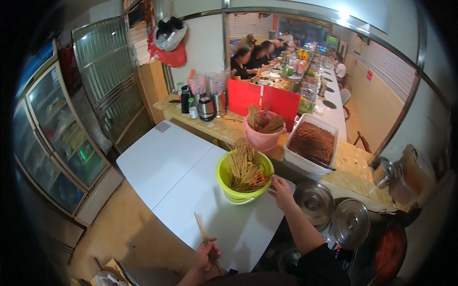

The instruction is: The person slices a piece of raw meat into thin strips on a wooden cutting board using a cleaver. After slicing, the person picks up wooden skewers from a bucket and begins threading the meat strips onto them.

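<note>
left hand (206, 256) fisted (right hand (280, 188) outstretched)

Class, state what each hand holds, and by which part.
Left hand grips thin wooden skewers near their lower end. Right hand holds nothing, resting at the green bucket rim.

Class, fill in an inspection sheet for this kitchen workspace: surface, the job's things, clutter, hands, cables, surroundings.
Surface: white worktop, bare apart from the bucket.
Job's things: green bucket full of bamboo skewers; a few loose sticks in hand.
Clutter: pink bucket of skewers, white tub of brown mince, two steel pot lids, canisters on the counter.
Hands: left hand grips the loose sticks; right hand touches the green bucket's rim.
Cables: nothing seen.
Surroundings: glass-door fridge at left, serving window with seated diners beyond.
</note>
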A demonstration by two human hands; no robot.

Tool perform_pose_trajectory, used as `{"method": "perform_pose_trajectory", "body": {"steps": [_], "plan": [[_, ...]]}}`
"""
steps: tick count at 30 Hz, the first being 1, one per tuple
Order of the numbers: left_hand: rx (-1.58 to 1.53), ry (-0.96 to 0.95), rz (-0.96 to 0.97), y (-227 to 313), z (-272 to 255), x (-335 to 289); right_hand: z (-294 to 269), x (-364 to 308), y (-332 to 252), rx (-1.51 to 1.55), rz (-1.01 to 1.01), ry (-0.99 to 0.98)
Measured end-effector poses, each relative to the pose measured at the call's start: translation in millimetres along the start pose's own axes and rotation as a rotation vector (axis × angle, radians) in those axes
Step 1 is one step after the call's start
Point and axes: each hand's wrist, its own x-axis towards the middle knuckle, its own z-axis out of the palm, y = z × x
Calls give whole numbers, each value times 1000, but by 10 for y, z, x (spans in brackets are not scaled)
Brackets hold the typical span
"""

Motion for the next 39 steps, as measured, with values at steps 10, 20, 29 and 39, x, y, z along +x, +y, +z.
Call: {"method": "perform_pose_trajectory", "body": {"steps": [10,20,29,39], "plan": [[-138,94,-373,-140,-398,-344,652,68,56,256,232,-309],[14,106,-80,285,-658,206,1820,1587,-225,504,88,-483],[40,276,-172,516,-621,293,2219,3061,-128,375,-214,-9],[87,143,-111,564,-488,536,1780,1143,-383,-235,-519,-317]]}}
